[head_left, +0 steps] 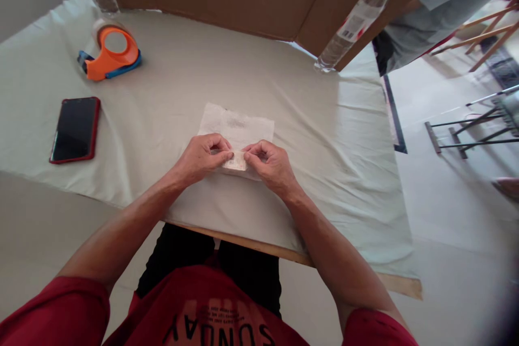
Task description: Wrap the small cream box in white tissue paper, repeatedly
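In the head view, the white sheet (247,125) is already spread on the table (174,75). Over its near part, my left grip (203,157) and right grip (272,165) pinch a small pale piece (235,161) at opposite ends, not yet let go; whether it is folded, I cannot tell. My forearms slant inward, fingers curled, thumbs facing.

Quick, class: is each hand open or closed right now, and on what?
Left hand: closed, pinching one end of a small pale strip.
Right hand: closed, pinching the strip's other end.
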`<act>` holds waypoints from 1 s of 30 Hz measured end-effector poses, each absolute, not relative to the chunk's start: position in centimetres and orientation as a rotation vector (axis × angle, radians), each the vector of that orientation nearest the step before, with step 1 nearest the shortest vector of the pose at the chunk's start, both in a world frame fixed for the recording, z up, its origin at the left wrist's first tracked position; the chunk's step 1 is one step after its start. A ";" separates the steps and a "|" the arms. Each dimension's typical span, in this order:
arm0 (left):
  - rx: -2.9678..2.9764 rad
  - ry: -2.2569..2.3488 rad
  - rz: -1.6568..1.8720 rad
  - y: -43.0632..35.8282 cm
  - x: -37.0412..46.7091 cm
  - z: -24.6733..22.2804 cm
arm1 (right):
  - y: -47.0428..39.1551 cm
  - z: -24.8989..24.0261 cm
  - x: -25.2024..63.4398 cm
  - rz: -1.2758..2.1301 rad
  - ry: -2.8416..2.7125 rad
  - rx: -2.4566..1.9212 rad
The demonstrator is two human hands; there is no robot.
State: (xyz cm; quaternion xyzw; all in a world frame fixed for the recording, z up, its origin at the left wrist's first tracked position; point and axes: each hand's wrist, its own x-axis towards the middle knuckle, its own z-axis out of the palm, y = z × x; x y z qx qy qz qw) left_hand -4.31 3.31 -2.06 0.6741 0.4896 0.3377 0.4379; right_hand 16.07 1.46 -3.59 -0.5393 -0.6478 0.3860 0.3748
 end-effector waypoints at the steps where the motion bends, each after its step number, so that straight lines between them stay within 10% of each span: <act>1: 1.685 1.219 0.824 3.4 -4.4 -2.0 | 1.5 -3.6 16.2 0.971 -1.686 -1.389; 9: 1.756 1.265 0.725 3.8 -4.2 -1.9 | -0.3 -0.8 15.4 0.080 -2.207 -1.319; 30: 1.895 1.829 0.365 3.5 -8.6 -1.2 | 0.0 -0.1 12.7 -0.227 -2.807 -1.291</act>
